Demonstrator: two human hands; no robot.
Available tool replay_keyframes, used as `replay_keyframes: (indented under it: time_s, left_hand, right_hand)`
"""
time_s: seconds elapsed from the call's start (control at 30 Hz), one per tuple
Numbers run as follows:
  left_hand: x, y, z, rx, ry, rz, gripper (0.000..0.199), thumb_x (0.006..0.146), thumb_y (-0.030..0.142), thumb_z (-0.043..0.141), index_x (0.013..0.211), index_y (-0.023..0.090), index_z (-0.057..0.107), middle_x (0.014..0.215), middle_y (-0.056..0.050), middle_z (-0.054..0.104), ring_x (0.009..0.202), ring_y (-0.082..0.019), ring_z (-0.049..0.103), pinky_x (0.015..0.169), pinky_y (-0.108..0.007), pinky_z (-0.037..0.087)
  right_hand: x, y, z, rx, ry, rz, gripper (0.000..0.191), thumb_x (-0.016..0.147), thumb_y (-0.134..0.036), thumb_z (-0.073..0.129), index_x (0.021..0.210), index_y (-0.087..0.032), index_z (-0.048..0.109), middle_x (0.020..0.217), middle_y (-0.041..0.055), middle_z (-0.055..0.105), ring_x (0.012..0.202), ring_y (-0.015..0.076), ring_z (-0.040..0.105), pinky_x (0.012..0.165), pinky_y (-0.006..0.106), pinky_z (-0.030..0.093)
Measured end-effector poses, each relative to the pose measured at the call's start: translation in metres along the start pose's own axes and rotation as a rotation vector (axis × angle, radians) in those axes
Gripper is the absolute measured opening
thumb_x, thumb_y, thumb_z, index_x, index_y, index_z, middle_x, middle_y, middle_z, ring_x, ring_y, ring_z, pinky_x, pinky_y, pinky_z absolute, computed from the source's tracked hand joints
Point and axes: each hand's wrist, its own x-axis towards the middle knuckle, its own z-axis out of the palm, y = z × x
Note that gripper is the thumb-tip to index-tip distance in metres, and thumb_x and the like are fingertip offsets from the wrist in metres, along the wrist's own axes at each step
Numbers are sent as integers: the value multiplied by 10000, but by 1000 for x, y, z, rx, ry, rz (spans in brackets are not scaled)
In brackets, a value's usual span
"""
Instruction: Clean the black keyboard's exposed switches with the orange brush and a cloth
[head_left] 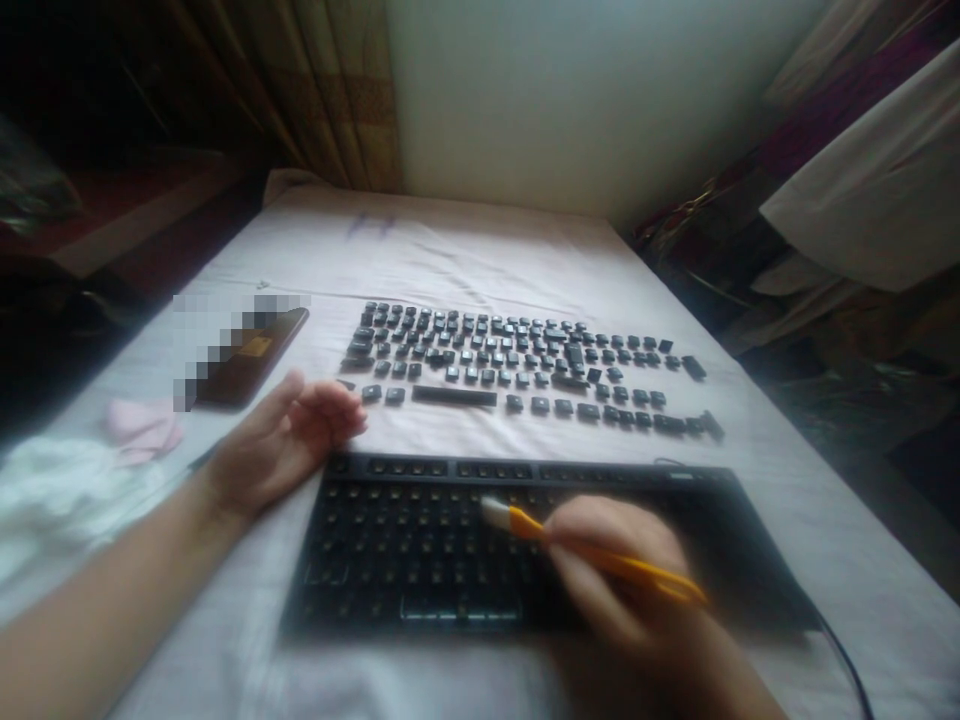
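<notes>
A black keyboard (420, 545) with its keycaps off lies flat, bare key posts showing in rows. In my right hand (630, 560) is a small brush (529, 525) with an orange handle and pale bristles. The bristles are over the upper middle key rows; I cannot tell whether they touch. My left hand (300, 435) rests by the keyboard's top left corner, fingers loosely bent and holding nothing I can see. Beyond the keyboard, the loose black keycaps (480, 350) are laid out in rows, with the long space bar (454, 396) nearest.
A brown phone-like object (251, 362), partly blurred out, lies at left. Pink cloth (146, 430) and white cloth (60, 495) are crumpled near my left forearm. A cable (844, 655) runs off the keyboard's right side. Pale sheet (450, 245) covers the surface; clothes hang at right.
</notes>
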Motion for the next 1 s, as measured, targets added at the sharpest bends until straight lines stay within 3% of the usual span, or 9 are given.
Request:
replay_keyframes:
  time_s: [0.13, 0.3, 0.4, 0.8, 1.0]
  left_hand:
    - [0, -2, -2, 11, 1, 4, 363, 839, 500, 719, 731, 158, 777, 769, -85, 779, 752, -209, 736, 748, -287, 632]
    - [-4, -6, -3, 42, -37, 22, 384, 724, 528, 820, 750, 146, 791, 782, -84, 784, 774, -218, 738, 766, -281, 633]
    - [-6, -8, 0, 36, -21, 21, 376, 765, 527, 782, 751, 151, 792, 790, -88, 790, 816, -228, 744, 816, -299, 629]
    - [-9, -10, 5, 62, -49, 58, 426, 686, 592, 825, 755, 172, 799, 821, -78, 806, 868, -232, 742, 878, -314, 605]
    - [-9, -12, 7, 92, -59, 45, 455, 649, 619, 842, 761, 180, 804, 831, -82, 806, 868, -228, 745, 855, -287, 607]
  right_hand:
    - [0, 0, 2, 20, -13, -19, 182, 849, -69, 556, 893, -220, 649, 665, 4, 730, 526, 153, 692, 527, 242, 554]
    - [-2, 0, 0, 59, 71, 18, 205, 840, -51, 604, 933, -224, 665, 735, 14, 769, 607, 173, 750, 576, 235, 605]
    - [-2, -1, -1, 47, 99, 35, 205, 824, -44, 597, 902, -220, 665, 709, 11, 759, 569, 171, 738, 546, 234, 598]
    - [-2, -2, 2, 55, 2, 33, 201, 835, -53, 570, 900, -220, 661, 689, 4, 744, 538, 163, 711, 532, 245, 573]
    - [-6, 1, 2, 93, 133, 114, 187, 845, -55, 613, 913, -221, 667, 716, 9, 745, 582, 174, 729, 552, 249, 597]
